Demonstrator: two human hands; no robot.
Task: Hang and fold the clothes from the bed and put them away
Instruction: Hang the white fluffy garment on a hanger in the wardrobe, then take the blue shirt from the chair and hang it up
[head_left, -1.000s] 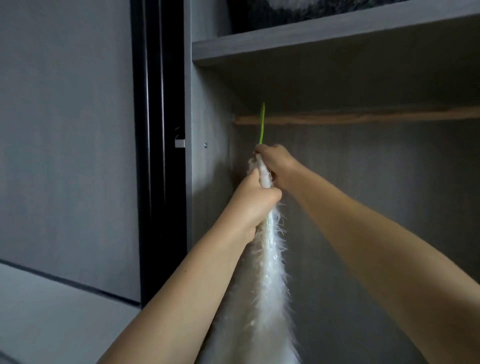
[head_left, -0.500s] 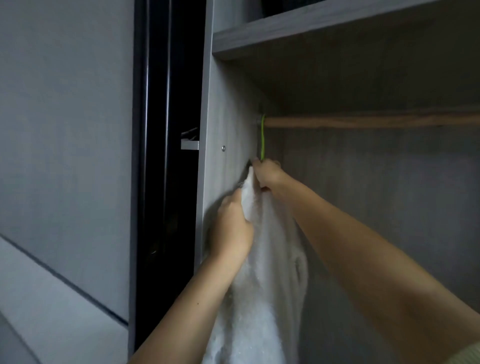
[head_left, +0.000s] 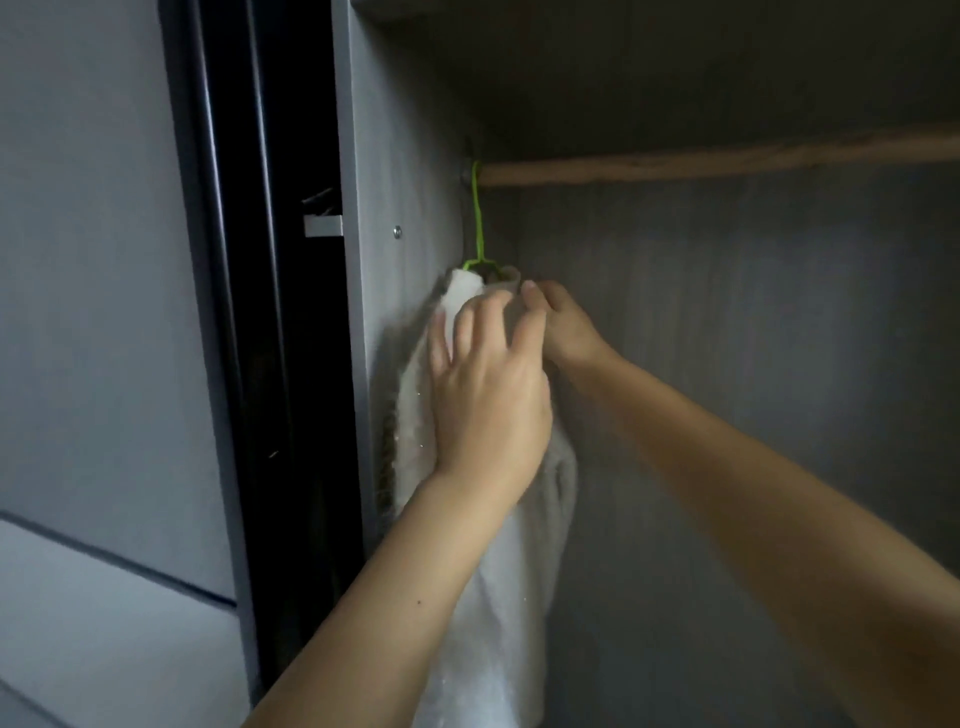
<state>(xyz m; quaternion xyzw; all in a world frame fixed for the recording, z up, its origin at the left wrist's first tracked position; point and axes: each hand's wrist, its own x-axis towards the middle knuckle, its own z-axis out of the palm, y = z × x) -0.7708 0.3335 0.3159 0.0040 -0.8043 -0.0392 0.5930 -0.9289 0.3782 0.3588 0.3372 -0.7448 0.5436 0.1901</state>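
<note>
A white fluffy garment (head_left: 498, 597) hangs on a green hanger (head_left: 477, 218) whose hook sits over the wooden rail (head_left: 727, 162) at the rail's far left end, close against the wardrobe's side panel. My left hand (head_left: 488, 384) lies on the garment just below its collar, fingers fairly straight and spread. My right hand (head_left: 563, 325) is at the collar on the right, fingertips curled and pinching the fabric's top edge. Most of the hanger is hidden inside the garment.
The grey wardrobe side panel (head_left: 384, 208) stands immediately left of the garment. A black sliding-door track (head_left: 260, 312) runs beside it, with a grey door (head_left: 88, 260) further left. Along the rail to the right nothing hangs. A shelf underside is overhead.
The hanger hook now sits on the rail. My left hand has let go of its grip and moved up, flattening on the garment; the right hand has shifted to the collar's right side.
</note>
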